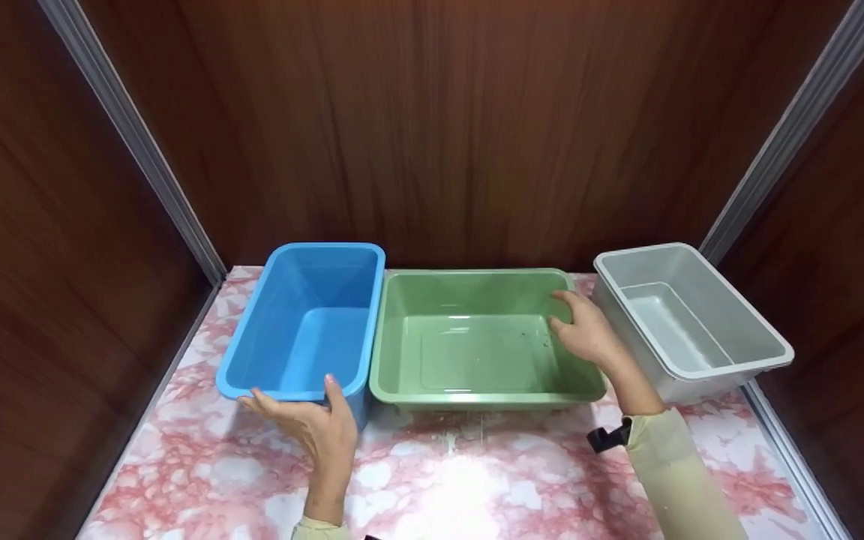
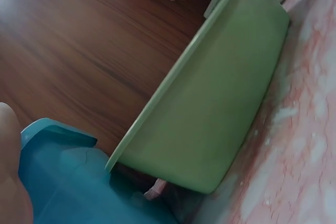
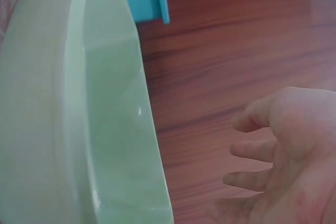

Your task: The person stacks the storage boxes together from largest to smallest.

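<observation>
My left hand (image 1: 319, 427) is at the front rim of a blue plastic bin (image 1: 331, 341), thumb raised and spread from the fingers, fingertips right at the rim's front left corner. Only part of this hand shows in the left wrist view, beside the blue bin (image 2: 73, 177). Over the right end of a green plastic bin (image 1: 469, 360) is my right hand (image 1: 589, 330), its fingers loosely bent and apart. In the right wrist view the right hand (image 3: 294, 156) has nothing between thumb and fingers, and the green bin's wall (image 3: 121, 129) stands beside it.
A grey bin (image 1: 702, 315) stands at an angle on the right. The three bins sit in a row on a pink and white marbled table (image 1: 402, 480). Dark wooden panels (image 1: 432, 135) with metal edge strips (image 1: 139, 142) enclose the back and sides.
</observation>
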A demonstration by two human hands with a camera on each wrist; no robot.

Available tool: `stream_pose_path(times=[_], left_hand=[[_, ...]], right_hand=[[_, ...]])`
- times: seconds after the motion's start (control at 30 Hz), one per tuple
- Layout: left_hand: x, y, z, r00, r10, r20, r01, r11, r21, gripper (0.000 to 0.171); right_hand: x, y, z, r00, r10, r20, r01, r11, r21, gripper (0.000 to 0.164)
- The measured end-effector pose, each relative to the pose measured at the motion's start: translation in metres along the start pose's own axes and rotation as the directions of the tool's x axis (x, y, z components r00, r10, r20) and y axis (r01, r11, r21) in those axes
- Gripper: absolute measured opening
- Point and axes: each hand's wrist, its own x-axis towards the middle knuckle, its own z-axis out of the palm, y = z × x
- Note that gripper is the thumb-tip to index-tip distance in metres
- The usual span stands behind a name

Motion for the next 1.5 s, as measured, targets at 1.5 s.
stream_pose_path(times=[1.5], left_hand=[[0.011,0.020,-0.011,0.905,-0.423,0.041,0.374,0.749,-0.547,0.108]], right_hand=[[0.126,-0.119,0.074,0.930,-0.176,0.324,0.095,0.964,0.250,0.046]])
